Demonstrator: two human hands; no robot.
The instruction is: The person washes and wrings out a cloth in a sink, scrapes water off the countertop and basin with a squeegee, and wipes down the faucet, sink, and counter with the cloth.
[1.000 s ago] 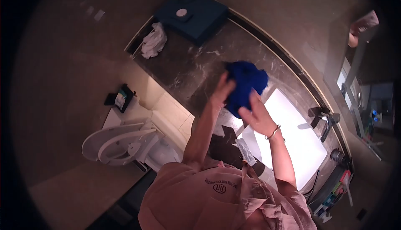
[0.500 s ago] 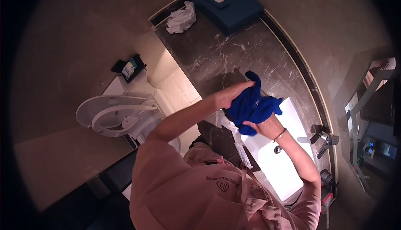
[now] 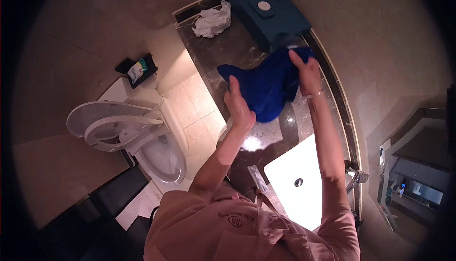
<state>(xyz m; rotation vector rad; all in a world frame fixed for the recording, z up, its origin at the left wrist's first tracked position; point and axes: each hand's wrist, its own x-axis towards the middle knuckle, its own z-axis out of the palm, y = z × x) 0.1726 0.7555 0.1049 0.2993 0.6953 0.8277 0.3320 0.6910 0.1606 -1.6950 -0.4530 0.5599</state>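
A blue cloth [image 3: 266,88] is stretched between my two hands above the dark marble counter [image 3: 256,152]. My left hand [image 3: 240,107] grips its near left side, thumb raised against the fabric. My right hand [image 3: 309,76] holds the far right corner, with the thumb on top and a bracelet at the wrist. Folds of cloth hide most of the fingers. Below my right forearm lies the white sink [image 3: 294,166], its drain visible.
A teal box [image 3: 270,16] with a round white piece on top stands at the counter's far end, near a crumpled white cloth [image 3: 213,20]. The faucet [image 3: 355,178] is beside the sink. To the left stands a toilet [image 3: 161,159] with its lid raised. A mirror [image 3: 418,175] is at right.
Both hands have moved away from the sink, further along the counter toward the teal box. The bunched blue cloth is now spread wider between them.
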